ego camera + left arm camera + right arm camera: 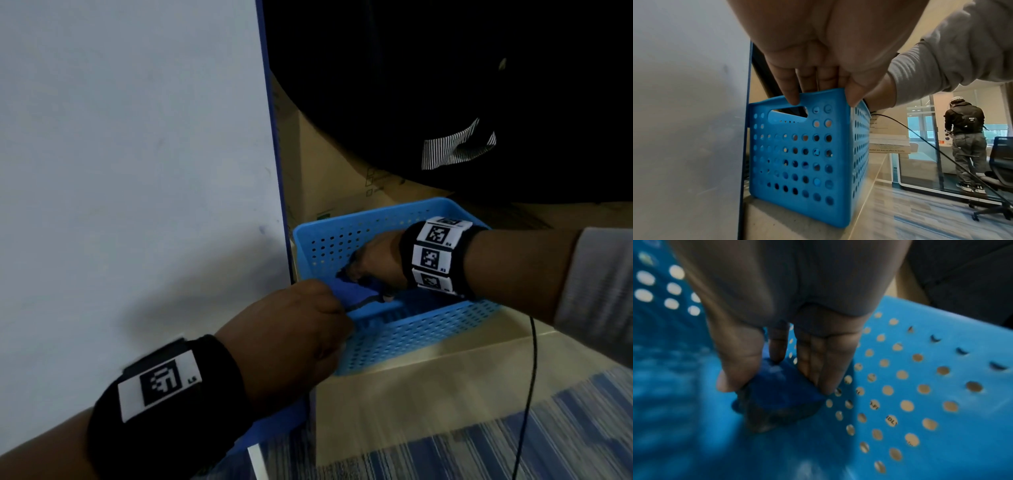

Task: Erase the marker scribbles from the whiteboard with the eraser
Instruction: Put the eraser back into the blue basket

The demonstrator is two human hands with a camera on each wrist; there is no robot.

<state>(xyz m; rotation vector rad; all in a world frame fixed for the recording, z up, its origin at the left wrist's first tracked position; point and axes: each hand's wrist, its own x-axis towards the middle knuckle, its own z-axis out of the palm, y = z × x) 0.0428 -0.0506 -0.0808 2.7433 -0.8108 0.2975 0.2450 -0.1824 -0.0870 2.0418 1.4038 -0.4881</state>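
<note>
The whiteboard [130, 154] with a blue frame stands upright on the left; a faint blue mark [263, 229] sits near its right edge. A blue perforated basket [421, 325] stands right of it. My right hand [371, 265] reaches into the basket and grips a dark blue eraser [781, 389] between thumb and fingers, its dark felt side facing down. My left hand [301, 325] grips the basket's near rim [807, 99], fingers curled over the edge above the handle slot.
Cardboard boxes [329, 178] stand behind the basket, with a black rounded object [445, 85] above them. A black cable [527, 394] hangs at the right. Striped blue carpet [479, 445] lies below. A person [966, 142] and an office chair [999, 170] stand far off behind glass.
</note>
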